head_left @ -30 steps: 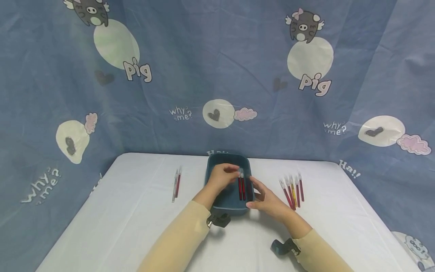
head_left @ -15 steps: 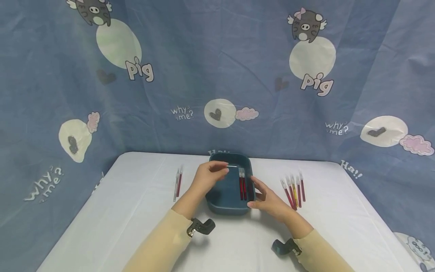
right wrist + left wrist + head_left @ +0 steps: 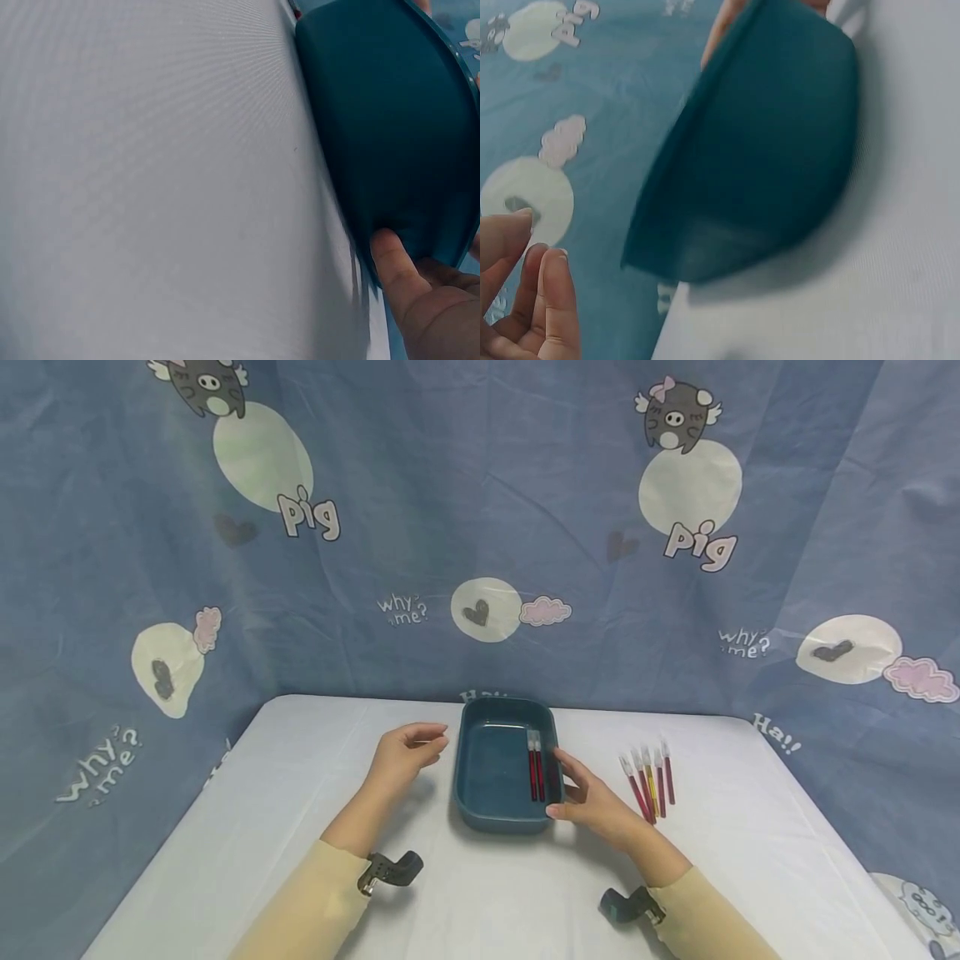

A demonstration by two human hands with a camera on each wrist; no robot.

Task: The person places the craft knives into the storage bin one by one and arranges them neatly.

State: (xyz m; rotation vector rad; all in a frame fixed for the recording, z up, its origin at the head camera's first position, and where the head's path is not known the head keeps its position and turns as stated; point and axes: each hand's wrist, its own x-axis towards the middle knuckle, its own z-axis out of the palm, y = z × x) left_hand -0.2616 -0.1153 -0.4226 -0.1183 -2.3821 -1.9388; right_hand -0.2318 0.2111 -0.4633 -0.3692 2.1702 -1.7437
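Note:
A dark teal box (image 3: 487, 814) stands near the back of the white table. Inside, along its right side, lie two slim red pen-like sticks with clear caps (image 3: 536, 772). My right hand (image 3: 592, 802) holds the box at its right side, thumb at the near corner and fingers along the wall; in the right wrist view the thumb (image 3: 397, 277) presses the outer wall. My left hand (image 3: 401, 760) hovers over the table left of the box. Its loosely bent fingers (image 3: 559, 300) hold nothing, with a gap between thumb and fingertips.
Several more capped sticks (image 3: 648, 785), mostly red and one yellow, lie fanned right of my right hand. A blue patterned cloth (image 3: 480, 527) hangs behind the white table (image 3: 495, 893). The spot beneath my left hand is hidden.
My left hand has moved left, out of the box and over the table, covering the silver and red sticks seen there before. My right hand stays on the box.

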